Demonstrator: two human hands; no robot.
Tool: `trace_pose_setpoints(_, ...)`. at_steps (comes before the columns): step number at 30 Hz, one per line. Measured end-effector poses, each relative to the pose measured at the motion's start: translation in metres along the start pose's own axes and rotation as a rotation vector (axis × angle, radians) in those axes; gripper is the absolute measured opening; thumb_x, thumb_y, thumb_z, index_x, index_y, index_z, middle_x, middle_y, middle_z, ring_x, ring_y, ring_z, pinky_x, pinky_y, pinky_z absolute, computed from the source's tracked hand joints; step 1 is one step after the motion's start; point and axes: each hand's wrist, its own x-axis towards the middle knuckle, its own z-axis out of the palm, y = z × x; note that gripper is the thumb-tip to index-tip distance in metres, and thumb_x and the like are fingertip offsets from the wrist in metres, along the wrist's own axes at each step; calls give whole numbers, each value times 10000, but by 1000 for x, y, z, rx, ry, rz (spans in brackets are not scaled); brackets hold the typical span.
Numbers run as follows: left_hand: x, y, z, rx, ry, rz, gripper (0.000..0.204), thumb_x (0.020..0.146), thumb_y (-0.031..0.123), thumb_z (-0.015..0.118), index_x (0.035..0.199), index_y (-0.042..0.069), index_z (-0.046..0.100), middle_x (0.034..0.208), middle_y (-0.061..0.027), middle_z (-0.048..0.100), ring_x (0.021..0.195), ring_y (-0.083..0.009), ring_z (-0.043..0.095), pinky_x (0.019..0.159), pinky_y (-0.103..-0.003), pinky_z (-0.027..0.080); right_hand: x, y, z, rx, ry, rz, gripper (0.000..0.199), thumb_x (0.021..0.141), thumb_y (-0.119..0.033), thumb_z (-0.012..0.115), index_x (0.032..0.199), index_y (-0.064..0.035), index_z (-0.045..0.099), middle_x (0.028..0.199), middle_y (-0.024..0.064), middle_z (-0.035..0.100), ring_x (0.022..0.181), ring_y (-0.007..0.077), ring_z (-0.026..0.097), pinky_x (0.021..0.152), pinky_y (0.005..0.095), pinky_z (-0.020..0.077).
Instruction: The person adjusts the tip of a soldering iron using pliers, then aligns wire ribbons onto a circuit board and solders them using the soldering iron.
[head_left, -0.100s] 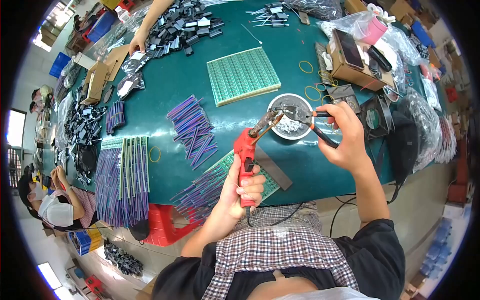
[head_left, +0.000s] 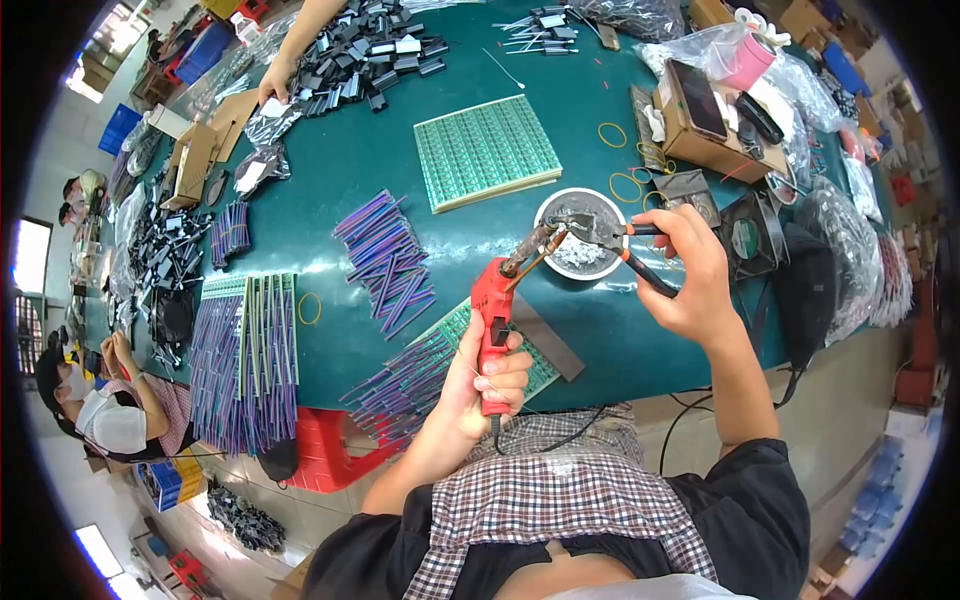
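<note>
Almost nothing has changed: the right hand (head_left: 690, 275) with its pliers (head_left: 625, 245) has edged slightly nearer the soldering iron (head_left: 510, 290) tip over the bowl (head_left: 580, 235).

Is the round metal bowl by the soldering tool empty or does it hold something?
Not empty: the round metal bowl holds pale silvery scraps; what exactly they are cannot be told.

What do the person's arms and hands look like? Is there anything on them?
Both hands are bare: no gloves, rings or watch can be seen on the left hand or the right hand. The forearms are bare too. A short black sleeve covers the right upper arm, and another black sleeve covers the left. Over the chest sits a checked cloth in dark and light squares.
</note>
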Motion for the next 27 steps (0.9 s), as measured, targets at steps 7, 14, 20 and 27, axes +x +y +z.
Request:
trace_pose_setpoints(7, 0, 1, -5, -6, -109, -63, 572, 1003, 597, 590, 1022, 27, 542, 688, 19, 458, 518, -44, 438, 483, -213, 412, -1, -3, -5, 5, -43, 30, 519, 611, -32, 695, 1128, -51, 661, 829, 73, 540, 693, 209, 539, 583, 332, 425)
trace_pose_setpoints(14, 0, 1, -6, -32, -82, -76, 557, 1000, 579, 609, 1009, 26, 543, 686, 17, 458, 522, -46, 442, 477, -210, 418, -1, -4, -8, 49, -80, 82, 539, 595, -25, 672, 1134, -16, 668, 782, 56, 510, 613, 160, 434, 556, 298, 362)
trace_pose_setpoints(20, 0, 1, -8, -49, -83, -98, 551, 1000, 572, 614, 994, 26, 543, 682, 16, 453, 519, -49, 439, 472, -211, 408, -2, -6, -12, 86, -115, 131, 547, 592, -27, 664, 1138, 1, 673, 781, 45, 498, 597, 140, 386, 554, 289, 329)
trace_pose_setpoints(27, -1, -1, -8, -54, -48, -87, 549, 999, 567, 619, 985, 24, 539, 679, 17, 449, 510, -49, 432, 465, -212, 402, 2, -6, -17, 138, -169, 174, 544, 595, -15, 655, 1137, 6, 684, 772, 35, 489, 598, 128, 375, 555, 288, 316)
